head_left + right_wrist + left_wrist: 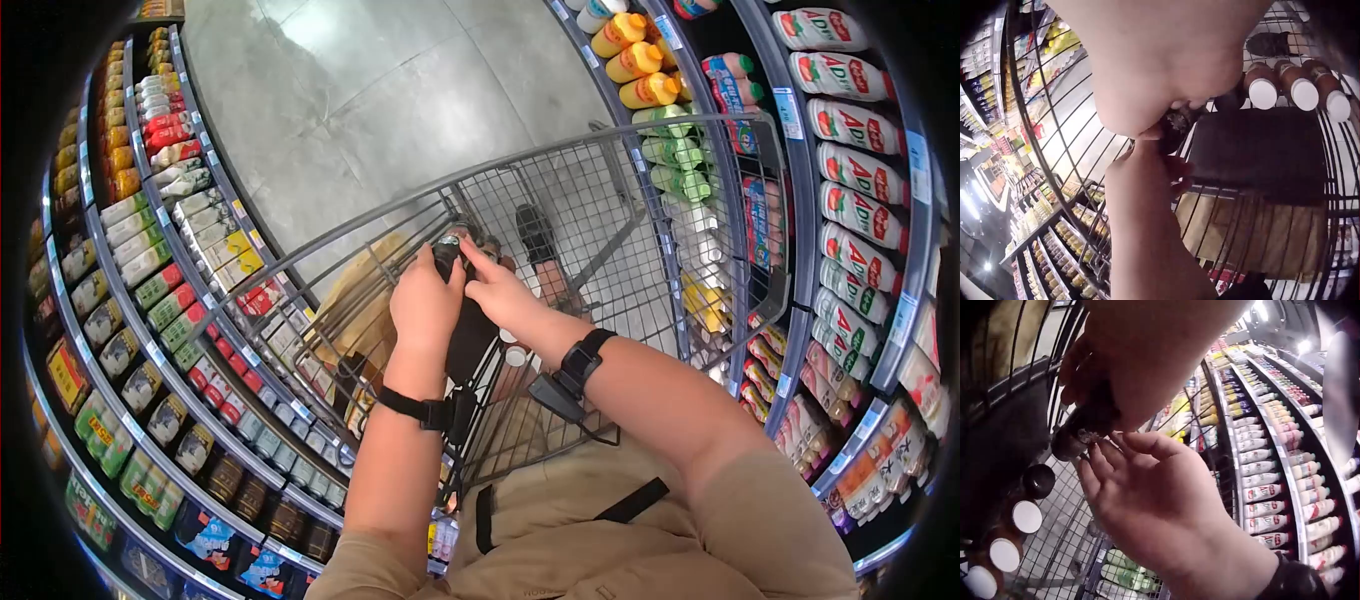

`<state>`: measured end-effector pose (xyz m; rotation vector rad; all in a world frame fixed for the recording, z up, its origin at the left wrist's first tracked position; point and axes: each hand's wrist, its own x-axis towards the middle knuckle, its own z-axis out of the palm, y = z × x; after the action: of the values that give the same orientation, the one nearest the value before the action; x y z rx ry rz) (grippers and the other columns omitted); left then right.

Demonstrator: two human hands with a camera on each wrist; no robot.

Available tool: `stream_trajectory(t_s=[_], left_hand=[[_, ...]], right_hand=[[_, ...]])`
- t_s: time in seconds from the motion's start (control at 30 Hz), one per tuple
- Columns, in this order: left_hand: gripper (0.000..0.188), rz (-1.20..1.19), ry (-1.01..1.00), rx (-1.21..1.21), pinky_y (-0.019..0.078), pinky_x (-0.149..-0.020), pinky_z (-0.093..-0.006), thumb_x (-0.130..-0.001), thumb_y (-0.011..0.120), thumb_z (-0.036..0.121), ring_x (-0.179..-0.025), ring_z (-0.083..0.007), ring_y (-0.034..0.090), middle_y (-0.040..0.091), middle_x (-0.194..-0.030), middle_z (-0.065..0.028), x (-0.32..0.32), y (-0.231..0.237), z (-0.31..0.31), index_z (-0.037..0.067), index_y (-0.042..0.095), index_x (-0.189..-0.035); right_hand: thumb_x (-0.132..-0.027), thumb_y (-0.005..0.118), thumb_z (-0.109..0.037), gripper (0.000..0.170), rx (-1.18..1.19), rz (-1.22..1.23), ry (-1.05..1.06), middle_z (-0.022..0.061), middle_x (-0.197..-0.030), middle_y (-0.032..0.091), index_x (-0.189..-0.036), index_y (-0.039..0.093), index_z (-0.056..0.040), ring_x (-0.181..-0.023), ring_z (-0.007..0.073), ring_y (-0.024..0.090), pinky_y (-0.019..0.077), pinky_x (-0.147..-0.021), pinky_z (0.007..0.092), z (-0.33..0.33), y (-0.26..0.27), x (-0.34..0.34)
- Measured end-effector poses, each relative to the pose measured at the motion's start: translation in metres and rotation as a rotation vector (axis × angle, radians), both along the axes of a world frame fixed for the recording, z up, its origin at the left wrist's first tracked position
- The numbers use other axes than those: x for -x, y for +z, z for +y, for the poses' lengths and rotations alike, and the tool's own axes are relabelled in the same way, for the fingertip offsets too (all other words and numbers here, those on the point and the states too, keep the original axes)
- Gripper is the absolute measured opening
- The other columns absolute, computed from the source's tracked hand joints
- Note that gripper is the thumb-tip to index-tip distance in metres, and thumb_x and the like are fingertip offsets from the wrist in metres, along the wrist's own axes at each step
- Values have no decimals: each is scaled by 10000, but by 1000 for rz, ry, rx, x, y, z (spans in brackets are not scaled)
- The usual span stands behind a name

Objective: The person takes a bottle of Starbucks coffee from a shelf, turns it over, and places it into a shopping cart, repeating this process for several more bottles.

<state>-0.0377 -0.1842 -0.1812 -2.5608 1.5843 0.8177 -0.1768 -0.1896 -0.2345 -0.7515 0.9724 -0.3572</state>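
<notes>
Gripped in the left hand (423, 305), with fingers curled round: a dark container (1074, 439), near-black, rounded, partly covered by the hand, a small pale print on the side. Right hand (1160, 487) with fingers nearly straight, tips at the container; palm visible in the left wrist view, only the back from the head. All this over the wire of a shopping cart (700, 118). Lower, a broad black item (1257, 153), plain to the right wrist, mostly hidden by arms from the head. Just beside it, brown bottles (1291, 78) in a row, white lids on; mainly lids to the left wrist, plus a dark lid (1039, 481) alongside. Through the wire, a dark shoe (535, 232). Farther off, grey floor (390, 110) and shelves (917, 165) packed with drinks, including white bottles (855, 130) with red lettering. Ceiling lights (969, 203) in the wrist views only.
</notes>
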Motion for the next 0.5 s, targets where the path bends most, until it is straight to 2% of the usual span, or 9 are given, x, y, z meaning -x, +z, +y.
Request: stream_trajectory(t_s=[0.1,0.17,0.27,0.33,0.43,0.5], left_hand=[[616,34,74,-179,601,-861,-493,-944,711,463,-1001,-432,739,760,-1060,-268,9,-22,-11,8,675,-1358],[595,28,46,-201,599,-872,-499,-947,705,474,-1008,-428,737,760,-1047,-266,11,-35,-14,5,689,-1313],[465,63,56,-334,598,-884,-519,-948,723,443,-1022,-426,738,758,-1050,-261,18,-44,-20,28,666,-1149],[465,67,56,-356,597,-887,-516,-946,726,440,-1028,-423,737,758,-1053,-260,19,-52,-20,29,667,-1155],[464,61,41,-397,596,-898,-507,-945,726,434,-1040,-418,736,759,-1060,-255,20,-65,-22,30,669,-1166],[463,49,22,-417,595,-905,-501,-946,723,431,-1048,-415,734,760,-1064,-252,20,-73,-22,31,669,-1173]], right_hand=[[-987,520,-73,746,-69,94,78,150,-1762,238,-1674,240,2,-1615,299,251,258,-1273,357,-4,-12,7],[-977,551,-106,753,-54,125,90,170,-1747,269,-1670,272,-13,-1611,303,261,265,-1271,351,-3,-28,9],[-963,578,-126,769,22,191,132,173,-1739,290,-1666,285,-20,-1601,295,290,298,-1255,342,-6,-39,13],[-960,580,-127,770,26,199,144,174,-1736,297,-1664,287,-17,-1598,297,298,305,-1252,344,-8,-42,16],[-954,580,-125,783,-4,209,197,179,-1740,283,-1667,277,-17,-1602,294,288,293,-1259,341,-14,-45,20],[-948,582,-142,797,-109,168,159,187,-1740,275,-1670,268,-14,-1628,288,214,240,-1284,336,-16,-43,22]])
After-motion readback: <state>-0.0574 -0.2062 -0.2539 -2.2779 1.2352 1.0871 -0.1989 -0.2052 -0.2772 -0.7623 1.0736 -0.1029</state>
